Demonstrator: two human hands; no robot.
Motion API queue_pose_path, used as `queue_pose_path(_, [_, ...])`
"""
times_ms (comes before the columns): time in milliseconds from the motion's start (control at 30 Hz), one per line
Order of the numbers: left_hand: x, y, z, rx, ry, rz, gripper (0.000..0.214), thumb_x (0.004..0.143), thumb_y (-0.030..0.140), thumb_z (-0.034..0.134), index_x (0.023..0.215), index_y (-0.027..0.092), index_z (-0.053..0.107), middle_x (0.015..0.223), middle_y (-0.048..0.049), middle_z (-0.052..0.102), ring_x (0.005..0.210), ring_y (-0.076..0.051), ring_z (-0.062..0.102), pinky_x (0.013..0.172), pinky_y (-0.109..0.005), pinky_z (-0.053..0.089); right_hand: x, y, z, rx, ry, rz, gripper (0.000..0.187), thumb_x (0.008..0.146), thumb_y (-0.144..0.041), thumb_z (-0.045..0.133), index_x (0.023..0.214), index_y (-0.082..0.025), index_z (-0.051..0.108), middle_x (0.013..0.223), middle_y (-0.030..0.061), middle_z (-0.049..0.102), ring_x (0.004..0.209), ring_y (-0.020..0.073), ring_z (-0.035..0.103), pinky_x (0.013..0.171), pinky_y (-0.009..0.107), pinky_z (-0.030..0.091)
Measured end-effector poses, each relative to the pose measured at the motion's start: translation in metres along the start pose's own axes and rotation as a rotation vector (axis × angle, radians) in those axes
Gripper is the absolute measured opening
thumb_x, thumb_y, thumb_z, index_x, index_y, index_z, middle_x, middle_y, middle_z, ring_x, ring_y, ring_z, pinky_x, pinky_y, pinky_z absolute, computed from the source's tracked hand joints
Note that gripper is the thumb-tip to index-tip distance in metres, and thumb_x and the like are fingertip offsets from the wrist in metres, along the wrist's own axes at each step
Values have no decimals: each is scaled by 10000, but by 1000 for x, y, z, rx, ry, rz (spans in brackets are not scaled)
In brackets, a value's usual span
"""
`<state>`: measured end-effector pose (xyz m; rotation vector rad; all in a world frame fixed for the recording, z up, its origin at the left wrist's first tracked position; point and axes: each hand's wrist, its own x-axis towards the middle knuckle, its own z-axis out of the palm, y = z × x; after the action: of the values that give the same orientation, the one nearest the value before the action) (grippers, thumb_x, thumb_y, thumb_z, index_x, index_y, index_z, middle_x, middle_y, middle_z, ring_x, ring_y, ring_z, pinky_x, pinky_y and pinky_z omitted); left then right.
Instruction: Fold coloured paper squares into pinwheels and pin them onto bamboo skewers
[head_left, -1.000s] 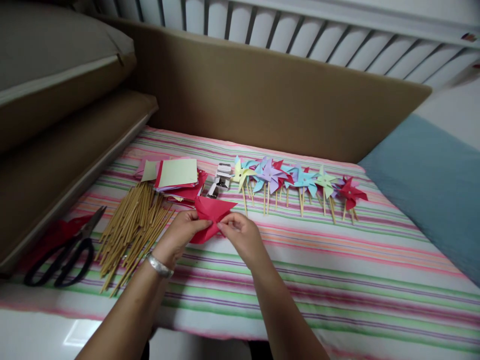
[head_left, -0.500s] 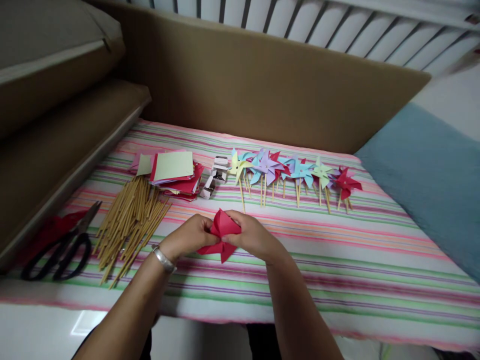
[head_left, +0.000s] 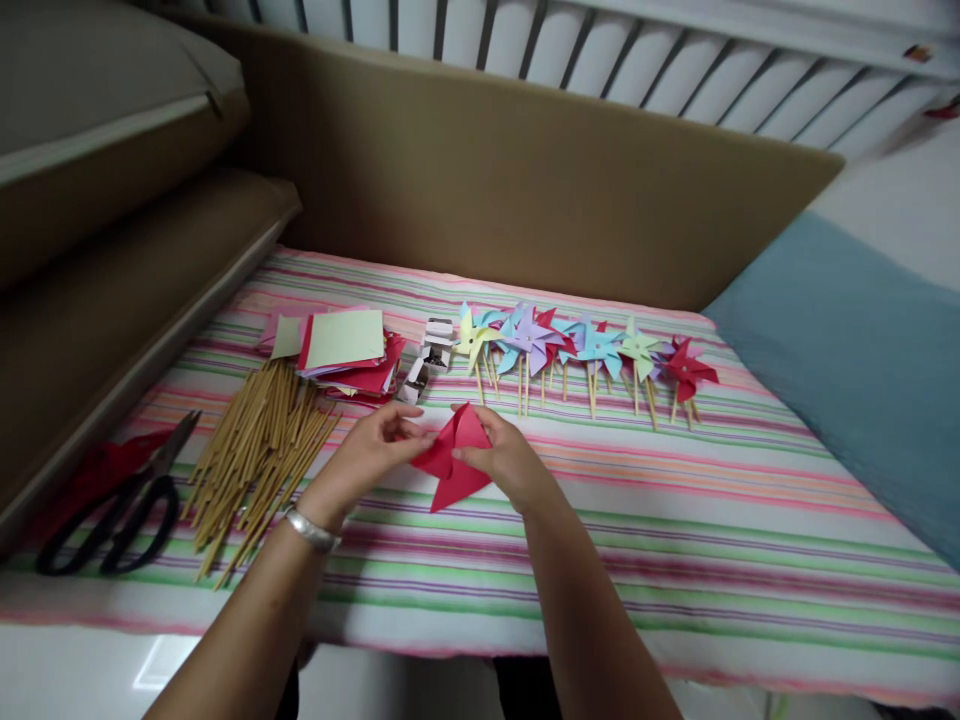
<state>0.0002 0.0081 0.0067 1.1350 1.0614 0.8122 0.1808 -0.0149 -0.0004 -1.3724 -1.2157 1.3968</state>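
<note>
- In the head view, my only one, I find the red paper [head_left: 459,486] held between both hands over the striped cloth [head_left: 675,560].
- I see the right hand [head_left: 511,455] pinching it, thumb on the near face, other fingers mostly hidden behind.
- The left hand [head_left: 373,447] is loosely curled, a gap between forefinger and thumb; the thumb tip is at the paper's left edge, but I cannot tell whether it grips.
- I judge the paper light, thin, springy at its folds and easily creased or torn.
- I'd hold it near the middle, thumb flat, sparing the points.
- Sticks [head_left: 259,450] lie to the left, pinwheels [head_left: 529,340] beyond.
</note>
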Motion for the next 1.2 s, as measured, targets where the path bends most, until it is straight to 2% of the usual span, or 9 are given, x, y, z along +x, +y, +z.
queue_pose_path(67, [-1, 3, 0, -134, 70, -6, 416, 597, 300, 743, 973, 167, 624, 806, -29, 673, 753, -157, 614, 739, -285, 439, 3, 0, 0, 118, 95, -7, 409, 592, -185, 670, 981, -207, 547, 789, -13, 624, 675, 153, 577, 636, 280, 464])
queue_pose_path(200, [-4, -2, 11, -315, -35, -74, 278, 604, 297, 750, 825, 142, 682, 781, -52, 700, 735, -165, 634, 755, -292, 458, 4, -4, 8, 248, 201, -40, 385, 584, -217, 696, 945, -209, 562, 769, -13, 640, 660, 161, 591, 654, 302, 486])
queue_pose_path(400, [0, -15, 27, -507, 22, -98, 215, 589, 240, 759, 766, 124, 723, 700, -58, 726, 654, -150, 640, 708, -265, 460, 3, -6, 26, 280, 251, -74, 346, 578, -220, 694, 897, -198, 564, 768, -5, 647, 675, 167, 599, 652, 295, 494])
queue_pose_path(567, [4, -17, 23, -518, 112, -96, 198, 541, 226, 776, 689, 112, 712, 643, -55, 713, 602, -149, 628, 687, -272, 459, 5, -1, 31, 318, 217, -69, 384, 640, -233, 667, 1001, -204, 540, 809, 5, 651, 687, 166, 608, 680, 319, 499])
queue_pose_path(700, [7, -11, 7, -494, 190, -80, 233, 513, 227, 786, 696, 109, 704, 625, -50, 706, 579, -150, 616, 653, -272, 457, 1, -1, 27, 33, 327, -133, 483, 734, -280, 607, 1199, -220, 491, 839, 25, 630, 741, 181, 611, 707, 347, 502])
queue_pose_path(767, [7, -7, -4, -491, 225, -62, 250, 502, 223, 790, 706, 109, 701, 628, -46, 705, 574, -145, 610, 634, -263, 452, -3, -4, 25, -180, 350, -293, 388, 773, -256, 573, 1160, -240, 549, 978, 56, 624, 904, 198, 599, 819, 367, 480])
queue_pose_path(900, [6, 1, -22, -520, 273, -49, 309, 468, 202, 802, 747, 112, 703, 658, -50, 711, 610, -153, 622, 659, -267, 457, -9, -7, 26, -522, 251, -596, 258, 809, -177, 527, 1015, -278, 645, 1228, 63, 549, 1156, 221, 483, 983, 407, 380])
queue_pose_path(1033, [3, 4, -29, -531, 280, -63, 284, 472, 189, 796, 727, 110, 699, 641, -52, 707, 602, -160, 624, 630, -265, 454, -8, -5, 30, -639, 133, -695, 275, 816, -128, 497, 981, -279, 656, 1379, 49, 423, 1280, 229, 366, 1038, 445, 322])
queue_pose_path(1200, [4, 2, -30, -539, 269, -66, 276, 468, 184, 797, 717, 114, 701, 632, -49, 706, 584, -154, 617, 633, -269, 457, -6, -2, 33, -692, 71, -716, 313, 788, -83, 490, 965, -284, 654, 1442, 16, 342, 1336, 233, 280, 1055, 476, 291])
